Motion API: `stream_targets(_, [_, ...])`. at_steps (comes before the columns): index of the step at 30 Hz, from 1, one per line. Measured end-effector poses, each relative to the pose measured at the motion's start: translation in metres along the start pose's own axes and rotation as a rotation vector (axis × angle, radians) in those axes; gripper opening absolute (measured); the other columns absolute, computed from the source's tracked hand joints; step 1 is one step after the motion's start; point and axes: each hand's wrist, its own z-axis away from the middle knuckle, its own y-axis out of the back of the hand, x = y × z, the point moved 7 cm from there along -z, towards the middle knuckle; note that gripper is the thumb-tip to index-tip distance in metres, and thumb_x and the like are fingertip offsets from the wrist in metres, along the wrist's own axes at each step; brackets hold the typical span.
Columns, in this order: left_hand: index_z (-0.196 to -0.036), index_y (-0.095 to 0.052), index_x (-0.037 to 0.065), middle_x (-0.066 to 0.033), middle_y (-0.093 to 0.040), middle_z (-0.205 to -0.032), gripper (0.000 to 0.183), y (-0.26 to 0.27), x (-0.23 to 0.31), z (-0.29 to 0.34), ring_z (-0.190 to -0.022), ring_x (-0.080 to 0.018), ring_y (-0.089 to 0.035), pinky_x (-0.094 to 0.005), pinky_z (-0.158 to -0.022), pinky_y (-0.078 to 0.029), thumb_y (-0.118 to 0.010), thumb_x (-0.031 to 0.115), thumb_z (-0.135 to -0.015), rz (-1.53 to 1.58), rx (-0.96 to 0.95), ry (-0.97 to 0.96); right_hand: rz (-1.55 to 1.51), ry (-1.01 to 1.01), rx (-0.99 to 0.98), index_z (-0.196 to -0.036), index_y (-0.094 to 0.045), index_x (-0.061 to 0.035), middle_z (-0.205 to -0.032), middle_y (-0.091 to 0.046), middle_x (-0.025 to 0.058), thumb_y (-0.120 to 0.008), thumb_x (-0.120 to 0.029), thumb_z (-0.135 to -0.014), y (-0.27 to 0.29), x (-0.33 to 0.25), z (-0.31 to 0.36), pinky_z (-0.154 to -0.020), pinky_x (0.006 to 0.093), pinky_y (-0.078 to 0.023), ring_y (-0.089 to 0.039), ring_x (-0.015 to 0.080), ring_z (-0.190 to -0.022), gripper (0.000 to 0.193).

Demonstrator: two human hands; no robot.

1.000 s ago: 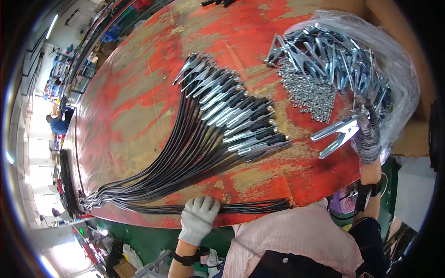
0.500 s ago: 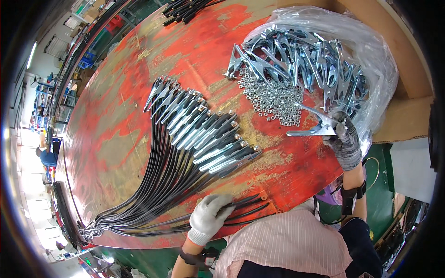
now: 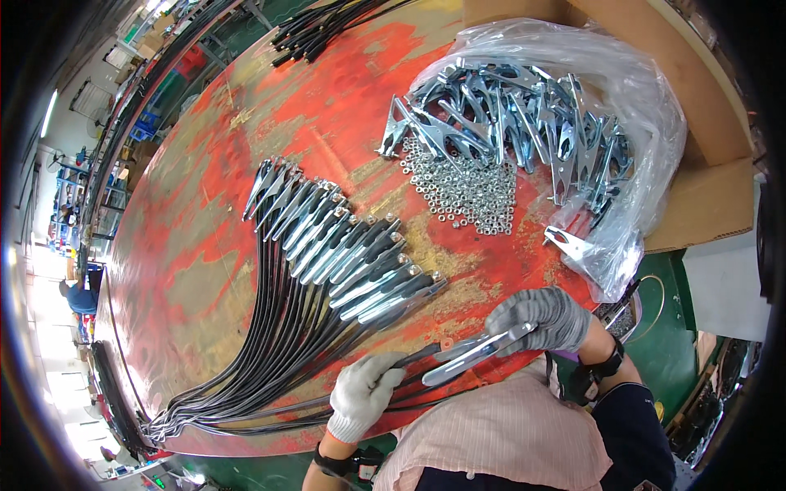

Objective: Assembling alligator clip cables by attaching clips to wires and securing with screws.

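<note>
So the left hand (image 3: pixel 360 397), white glove, has its fingers curled closed around a black cable (image 3: pixel 419 356) at the near edge of the tabletop (image 3: pixel 201 233). The right hand (image 3: pixel 542 319), grey glove, has its fingers closed on a silver metal clamp (image 3: pixel 468 360), which sits right by that cable's free end, just to the right of the left hand. Can't tell if clamp and cable are touching, the gloves and the angle hide it.

My two cents for lining these up: pinch the cable close to its tip, because a long loose end would probably wander. I'd keep the clamp's handles pointing along the cable, and grip the clamp by its body so the fingers don't block your view of the tip. Gloves likely dull the feel, so go slow and look.

Also, watch the other cables under the left hand, they could get dragged along. The row of clamps (image 3: pixel 332 255) on black cables to the left is a handy reference for which way round things sit. The loose nuts (image 3: pixel 468 194) lie farther off, so keep sleeves clear of them.
</note>
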Motion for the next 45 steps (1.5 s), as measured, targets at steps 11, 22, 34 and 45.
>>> stream_targets(11, [-0.102, -0.070, 0.005, -0.0158, -0.069, -0.088, 0.026, -0.008, -0.006, 0.008, -0.079, -0.0290, -0.067, -0.0349, -0.071, -0.052, -0.064, 0.007, -0.078, 0.006, -0.061, 0.013, 0.008, 0.066, -0.139, -0.112, -0.063, -0.0095, -0.109, -0.065, 0.0058, -0.074, -0.014, -0.083, -0.033, 0.011, -0.016, -0.086, 0.0305, -0.052, -0.064, 0.0220, -0.100, 0.032])
stream_targets(22, [-0.106, -0.068, 0.005, -0.0154, -0.068, -0.092, 0.023, -0.008, -0.010, 0.012, -0.082, -0.0308, -0.067, -0.0370, -0.073, -0.053, -0.063, 0.011, -0.083, 0.128, -0.249, -0.081, 0.043, -0.131, -0.399, -0.111, -0.061, -0.0142, -0.102, -0.062, 0.0058, -0.070, -0.029, -0.086, -0.062, 0.021, -0.024, -0.085, 0.0344, -0.049, -0.062, 0.0243, -0.099, 0.030])
stream_targets(34, [-0.093, -0.073, 0.008, -0.0122, -0.068, -0.075, 0.019, 0.002, 0.014, 0.013, -0.065, -0.0290, -0.065, -0.0366, -0.057, -0.051, -0.071, 0.020, -0.077, -0.134, -0.120, -0.293, 0.492, 0.026, -0.497, -0.109, -0.063, -0.0118, -0.106, -0.066, 0.0046, -0.067, -0.029, -0.084, -0.082, -0.009, -0.032, -0.080, 0.0334, -0.052, -0.066, 0.0243, -0.095, 0.030])
stream_targets(45, [-0.097, -0.071, 0.009, -0.0118, -0.066, -0.077, 0.022, -0.006, 0.007, 0.018, -0.071, -0.0295, -0.065, -0.0383, -0.061, -0.051, -0.068, 0.024, -0.082, -0.096, -0.245, -0.241, 0.227, 0.090, -0.518, -0.107, -0.061, -0.0134, -0.098, -0.062, 0.0080, -0.062, -0.034, -0.088, -0.087, -0.002, -0.039, -0.076, 0.0375, -0.050, -0.063, 0.0277, -0.091, 0.028])
